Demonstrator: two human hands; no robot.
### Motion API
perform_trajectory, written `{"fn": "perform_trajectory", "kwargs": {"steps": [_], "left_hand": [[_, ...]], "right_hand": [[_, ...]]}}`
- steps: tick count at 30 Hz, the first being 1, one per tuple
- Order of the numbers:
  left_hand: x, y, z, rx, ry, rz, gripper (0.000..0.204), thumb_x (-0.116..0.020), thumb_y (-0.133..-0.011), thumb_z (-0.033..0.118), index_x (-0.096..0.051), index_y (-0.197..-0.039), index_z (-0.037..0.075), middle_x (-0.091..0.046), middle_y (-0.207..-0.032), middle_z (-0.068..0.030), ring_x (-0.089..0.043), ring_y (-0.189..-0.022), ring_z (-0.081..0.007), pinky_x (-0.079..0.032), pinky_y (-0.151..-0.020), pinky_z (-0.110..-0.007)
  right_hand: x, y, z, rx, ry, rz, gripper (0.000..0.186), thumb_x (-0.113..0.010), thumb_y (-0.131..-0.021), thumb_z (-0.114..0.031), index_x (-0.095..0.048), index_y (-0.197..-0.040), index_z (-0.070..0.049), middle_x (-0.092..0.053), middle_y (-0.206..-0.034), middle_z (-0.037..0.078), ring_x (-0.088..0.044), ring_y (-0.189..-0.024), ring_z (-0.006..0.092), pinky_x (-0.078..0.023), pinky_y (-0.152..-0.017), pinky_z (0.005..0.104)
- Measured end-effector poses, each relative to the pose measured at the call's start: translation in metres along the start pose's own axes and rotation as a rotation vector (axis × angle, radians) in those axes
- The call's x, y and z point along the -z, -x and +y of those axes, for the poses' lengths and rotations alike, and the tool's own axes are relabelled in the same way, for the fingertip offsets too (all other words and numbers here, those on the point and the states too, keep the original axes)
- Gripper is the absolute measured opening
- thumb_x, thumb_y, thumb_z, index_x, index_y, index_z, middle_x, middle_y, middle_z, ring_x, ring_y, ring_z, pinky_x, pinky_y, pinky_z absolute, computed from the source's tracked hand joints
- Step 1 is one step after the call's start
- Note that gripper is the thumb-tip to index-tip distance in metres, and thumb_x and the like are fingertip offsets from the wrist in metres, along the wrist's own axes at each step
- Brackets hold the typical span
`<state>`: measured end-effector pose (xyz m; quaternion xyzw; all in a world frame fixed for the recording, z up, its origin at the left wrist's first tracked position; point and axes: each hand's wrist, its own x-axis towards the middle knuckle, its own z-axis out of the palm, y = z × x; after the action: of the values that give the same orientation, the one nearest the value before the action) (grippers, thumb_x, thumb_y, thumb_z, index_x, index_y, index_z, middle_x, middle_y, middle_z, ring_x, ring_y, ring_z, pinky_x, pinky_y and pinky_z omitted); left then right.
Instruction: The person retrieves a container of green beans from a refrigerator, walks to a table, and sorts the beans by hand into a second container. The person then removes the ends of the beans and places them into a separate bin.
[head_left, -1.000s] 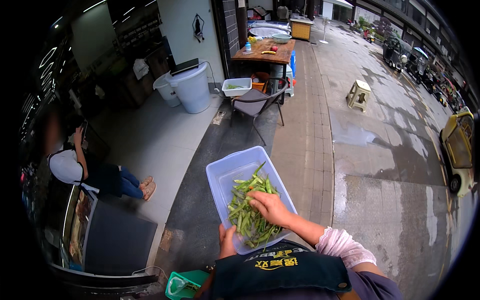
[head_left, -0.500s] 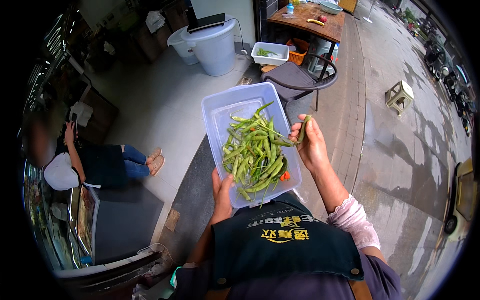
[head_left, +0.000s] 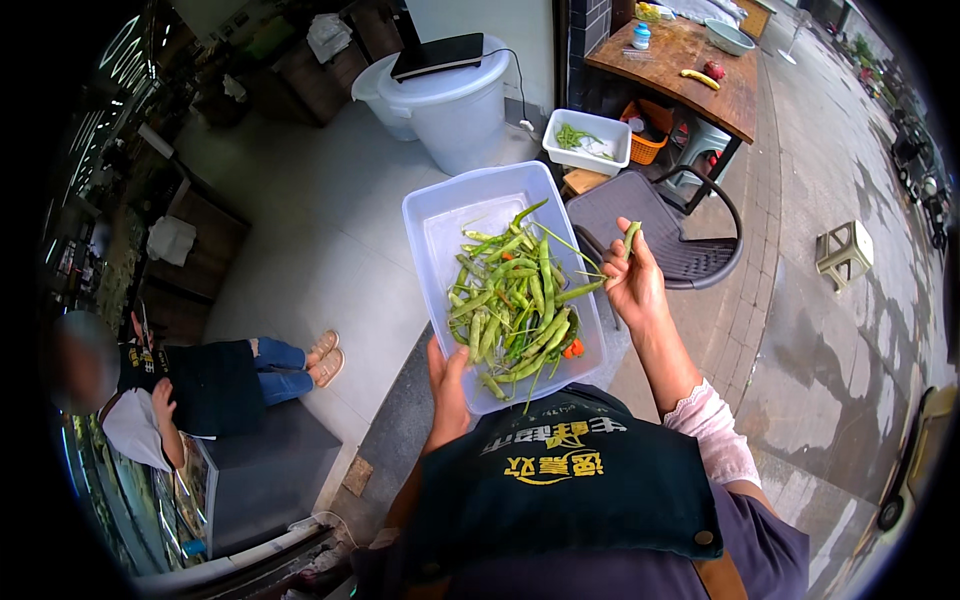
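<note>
A translucent plastic tub [head_left: 440, 225] is held out in front of my dark apron, tilted so its inside shows. Many long green chili peppers [head_left: 515, 290] are heaped in it, with a small orange-red pepper [head_left: 573, 349] near the right wall. My left hand [head_left: 448, 390] grips the tub's near left side, thumb over the rim. Just outside the right rim, my right hand [head_left: 638, 290] is raised with a green chili pepper [head_left: 631, 238] between its fingers. Another green pepper points from the heap toward that hand; whether the fingers touch it I cannot tell.
Ahead stand a dark woven chair [head_left: 640, 215], a white basin [head_left: 590, 130] with some greens, an orange basket [head_left: 645, 145] and a wooden table [head_left: 690, 55]. A scale [head_left: 445, 55] rests on a large lidded bucket [head_left: 455, 120]. Another person [head_left: 200, 385] stands left; a stool [head_left: 845, 252] is right.
My right hand has risen slightly and moved right with the pepper. The surroundings have shifted rightward in view. The other person's raised hand and phone are no longer seen as before; a hand now shows lower.
</note>
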<state>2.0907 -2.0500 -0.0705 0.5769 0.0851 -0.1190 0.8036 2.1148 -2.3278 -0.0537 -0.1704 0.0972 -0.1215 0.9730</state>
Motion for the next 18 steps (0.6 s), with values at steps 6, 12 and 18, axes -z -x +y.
{"fn": "perform_trajectory", "kwargs": {"steps": [6,12,18], "left_hand": [[0.001,-0.083,0.002,0.054,0.167,0.122,0.049,-0.049,-0.08,0.013,-0.031,-0.125,0.004,-0.045,-0.113,-0.0126,-0.046,-0.102,-0.022,-0.039,-0.086,-0.035],[0.006,-0.2,0.018,0.127,0.183,0.176,0.043,-0.047,-0.08,0.017,-0.035,-0.119,0.006,-0.046,-0.11,-0.0117,-0.049,-0.098,-0.0232,-0.043,-0.081,-0.037],[-0.008,-0.359,0.063,0.17,0.122,0.202,0.038,-0.051,-0.078,0.026,-0.041,-0.112,0.011,-0.047,-0.096,-0.0069,-0.048,-0.085,-0.0181,-0.043,-0.071,-0.032]], "right_hand": [[0.004,-0.122,0.028,-0.058,0.031,0.084,0.031,-0.036,-0.092,-0.032,-0.043,-0.116,-0.013,-0.055,-0.07,0.004,-0.053,-0.063,0.0145,-0.046,-0.072,0.0317],[0.019,-0.249,0.044,-0.059,-0.101,0.246,0.029,-0.037,-0.091,-0.033,-0.047,-0.114,-0.017,-0.055,-0.069,0.004,-0.053,-0.062,0.0144,-0.046,-0.078,0.0352],[0.02,-0.373,0.003,0.173,-0.151,0.411,0.028,-0.036,-0.092,-0.031,-0.049,-0.111,-0.015,-0.05,-0.07,0.003,-0.051,-0.06,0.0132,-0.046,-0.075,0.034]]}}
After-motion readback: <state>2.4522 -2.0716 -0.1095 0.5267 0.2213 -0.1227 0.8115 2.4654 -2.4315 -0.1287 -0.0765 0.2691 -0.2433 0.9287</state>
